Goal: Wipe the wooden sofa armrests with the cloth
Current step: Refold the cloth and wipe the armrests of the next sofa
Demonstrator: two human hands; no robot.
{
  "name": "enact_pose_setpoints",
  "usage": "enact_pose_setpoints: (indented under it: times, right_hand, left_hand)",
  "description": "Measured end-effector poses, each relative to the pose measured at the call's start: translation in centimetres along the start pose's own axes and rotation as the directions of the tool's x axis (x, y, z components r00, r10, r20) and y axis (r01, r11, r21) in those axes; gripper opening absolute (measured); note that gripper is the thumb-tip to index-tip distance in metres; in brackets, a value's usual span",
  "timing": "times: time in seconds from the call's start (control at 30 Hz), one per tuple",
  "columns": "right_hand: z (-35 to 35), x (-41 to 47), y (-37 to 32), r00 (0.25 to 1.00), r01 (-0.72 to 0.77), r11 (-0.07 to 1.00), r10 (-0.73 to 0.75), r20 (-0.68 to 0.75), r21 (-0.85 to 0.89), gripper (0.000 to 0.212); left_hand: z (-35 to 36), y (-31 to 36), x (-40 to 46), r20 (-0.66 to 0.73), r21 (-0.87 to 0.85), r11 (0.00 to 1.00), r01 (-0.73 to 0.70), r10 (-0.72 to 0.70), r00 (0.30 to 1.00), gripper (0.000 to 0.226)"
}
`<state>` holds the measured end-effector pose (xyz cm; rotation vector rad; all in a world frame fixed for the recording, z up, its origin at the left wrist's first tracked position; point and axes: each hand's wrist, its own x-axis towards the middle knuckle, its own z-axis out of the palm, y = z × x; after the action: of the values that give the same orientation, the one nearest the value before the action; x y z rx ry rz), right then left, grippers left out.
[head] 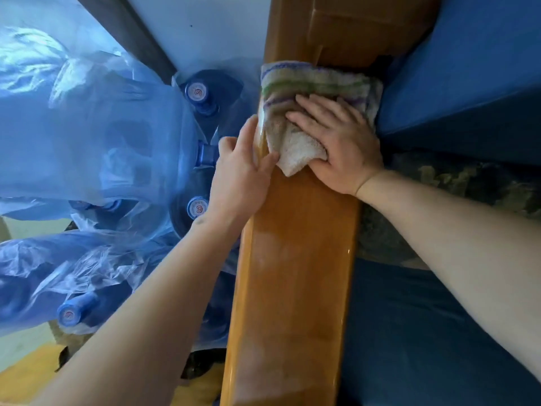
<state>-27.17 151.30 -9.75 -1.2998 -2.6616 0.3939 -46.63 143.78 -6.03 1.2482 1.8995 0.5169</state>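
A glossy orange-brown wooden armrest point(295, 273) runs from the bottom of the view up to the top. A folded striped terry cloth point(316, 83) lies across its far part. My right hand point(336, 145) lies flat on the cloth, palm down, pressing it onto the wood, and a white corner of the cloth sticks out under the thumb. My left hand point(240, 171) grips the armrest's left edge just beside the cloth, fingers curled over the side.
Blue sofa cushions point(456, 71) lie right of the armrest, with a patterned dark fabric point(456, 183) between them. On the left stand several blue water jugs point(202, 95) wrapped in clear plastic bags point(73, 136). A white wall is behind.
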Motion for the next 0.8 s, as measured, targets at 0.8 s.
enact_pose_setpoints:
  times: [0.8]
  right_hand:
    - [2.6,-10.8,-12.0,0.993,-0.106,0.994,0.105,0.050,0.010,0.061]
  left_hand:
    - [0.0,-4.2,-9.2,0.437,0.467,0.689,-0.554,0.365,0.822,0.081]
